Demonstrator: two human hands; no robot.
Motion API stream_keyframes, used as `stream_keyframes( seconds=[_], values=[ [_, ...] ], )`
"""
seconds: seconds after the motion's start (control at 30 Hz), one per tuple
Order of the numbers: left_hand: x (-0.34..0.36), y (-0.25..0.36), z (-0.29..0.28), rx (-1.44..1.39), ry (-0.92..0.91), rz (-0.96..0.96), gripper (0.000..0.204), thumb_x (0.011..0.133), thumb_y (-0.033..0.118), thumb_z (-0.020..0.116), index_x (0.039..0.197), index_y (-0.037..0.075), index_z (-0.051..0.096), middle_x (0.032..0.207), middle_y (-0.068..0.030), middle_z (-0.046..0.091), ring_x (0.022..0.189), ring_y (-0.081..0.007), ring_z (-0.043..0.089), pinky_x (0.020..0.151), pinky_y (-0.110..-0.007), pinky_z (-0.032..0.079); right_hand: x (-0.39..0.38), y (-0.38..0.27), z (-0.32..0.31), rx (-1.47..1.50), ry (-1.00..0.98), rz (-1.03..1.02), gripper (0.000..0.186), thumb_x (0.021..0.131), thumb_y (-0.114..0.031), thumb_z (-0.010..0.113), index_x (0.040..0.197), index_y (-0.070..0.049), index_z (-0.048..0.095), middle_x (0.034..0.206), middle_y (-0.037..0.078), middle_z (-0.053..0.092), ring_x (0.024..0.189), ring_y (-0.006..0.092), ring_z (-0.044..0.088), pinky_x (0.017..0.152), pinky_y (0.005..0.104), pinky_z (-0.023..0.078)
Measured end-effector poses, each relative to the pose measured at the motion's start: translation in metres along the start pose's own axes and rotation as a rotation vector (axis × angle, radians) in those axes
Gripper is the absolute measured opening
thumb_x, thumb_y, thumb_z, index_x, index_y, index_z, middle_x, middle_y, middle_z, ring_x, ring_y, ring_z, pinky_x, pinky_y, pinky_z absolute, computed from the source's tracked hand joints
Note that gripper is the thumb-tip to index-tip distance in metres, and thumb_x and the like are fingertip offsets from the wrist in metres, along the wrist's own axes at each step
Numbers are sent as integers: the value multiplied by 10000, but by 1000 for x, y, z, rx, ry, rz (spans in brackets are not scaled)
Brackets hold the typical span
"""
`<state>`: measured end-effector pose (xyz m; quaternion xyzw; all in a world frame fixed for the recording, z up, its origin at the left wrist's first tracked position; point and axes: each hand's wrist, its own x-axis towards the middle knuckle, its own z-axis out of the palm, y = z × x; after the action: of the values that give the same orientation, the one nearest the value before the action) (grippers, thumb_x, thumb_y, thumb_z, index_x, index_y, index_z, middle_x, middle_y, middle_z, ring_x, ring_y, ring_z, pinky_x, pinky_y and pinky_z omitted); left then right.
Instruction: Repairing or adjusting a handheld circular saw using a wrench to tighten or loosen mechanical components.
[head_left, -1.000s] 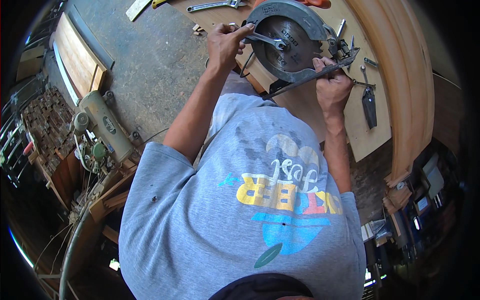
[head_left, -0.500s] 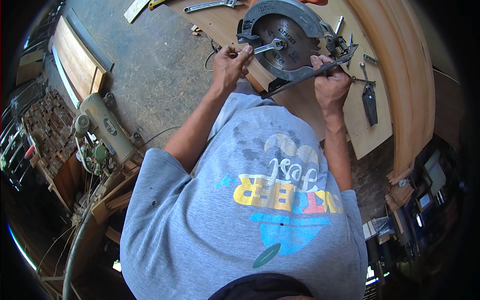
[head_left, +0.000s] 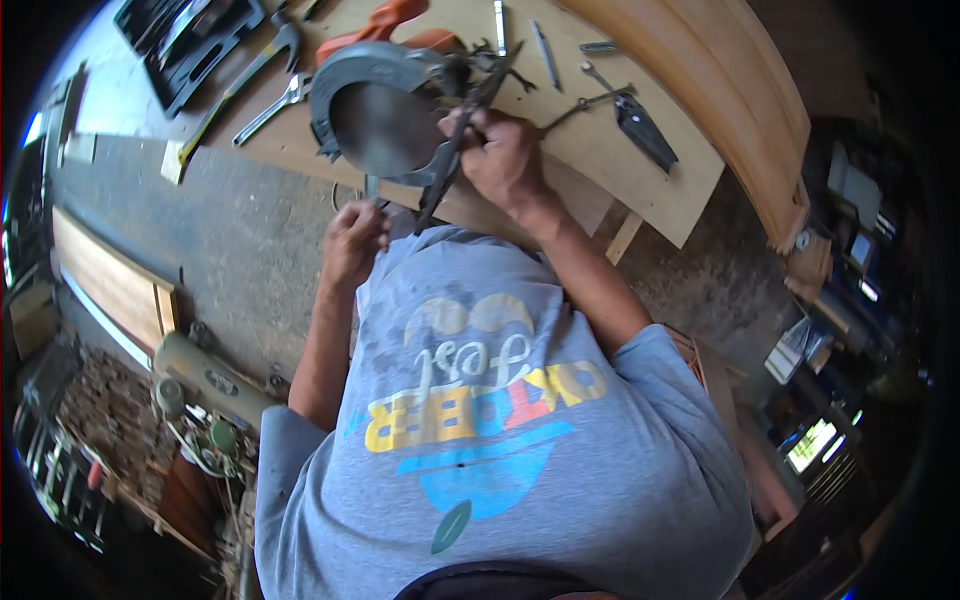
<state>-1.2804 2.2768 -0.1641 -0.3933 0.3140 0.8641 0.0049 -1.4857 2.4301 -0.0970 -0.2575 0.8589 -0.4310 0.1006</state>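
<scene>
- The right hand [head_left: 505,160] grips the base plate [head_left: 447,163] of an orange-and-grey circular saw [head_left: 378,62].
- The left hand [head_left: 355,240] clasps a blurred wrench [head_left: 371,187] near the saw's blade [head_left: 378,128].
- A hammer [head_left: 232,95] and an adjustable wrench [head_left: 269,110] lie on the workbench [head_left: 290,145], left of the saw.

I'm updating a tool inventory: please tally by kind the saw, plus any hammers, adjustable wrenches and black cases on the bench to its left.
Saw: 1
Hammer: 1
Adjustable wrench: 1
Black case: 1
Total: 4
</scene>
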Motion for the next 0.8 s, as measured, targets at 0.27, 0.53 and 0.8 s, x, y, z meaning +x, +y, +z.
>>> stream_keyframes(
  seconds=[0.27,0.53,0.8],
  values=[
    [-49,68,48,521,-413,204,60,890,55,685,854,15,659,771,-101,673,614,-142,576,595,-242,472,-15,58,-52,98,206,-72,135,836,-65,701,963,-26,726,776,96,717,594,201,619,557,312,490],
    [-17,38,192,1102,-427,-44,149,968,123,578,937,-14,628,762,-61,653,584,-128,569,540,-241,463,13,230,-94,-174,235,460,212,864,-206,662,962,-28,721,841,122,732,670,299,654,638,365,511],
    [54,-24,211,709,-277,-262,151,989,112,495,1004,-20,566,837,-117,657,570,-165,577,529,-260,486,18,263,-65,-96,328,552,322,833,-257,712,1061,-30,727,864,114,740,703,259,672,663,329,530]
  ],
)
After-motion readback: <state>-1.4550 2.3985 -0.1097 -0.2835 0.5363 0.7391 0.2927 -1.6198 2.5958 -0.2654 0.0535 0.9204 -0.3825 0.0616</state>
